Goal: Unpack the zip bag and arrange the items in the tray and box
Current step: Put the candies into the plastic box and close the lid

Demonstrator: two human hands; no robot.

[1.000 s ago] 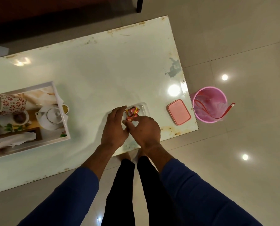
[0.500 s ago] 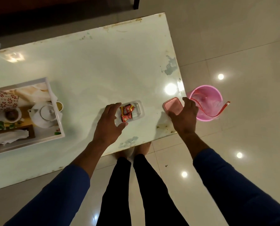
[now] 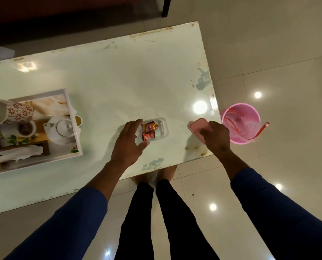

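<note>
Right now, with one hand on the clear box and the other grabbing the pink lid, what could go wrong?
1. The pink lid lies near the table's corner; the right hand could knock it off toward the pink bin.
2. The left hand only loosely cups the clear box, so pressing the lid on may make it slide.
3. The red sachets might catch under the lid.

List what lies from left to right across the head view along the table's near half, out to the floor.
White rectangular tray holding a white ceramic teapot → left hand → clear plastic box with red wrapped sweets → pink flat lid → right hand → round pink plastic bin on the floor.
</note>
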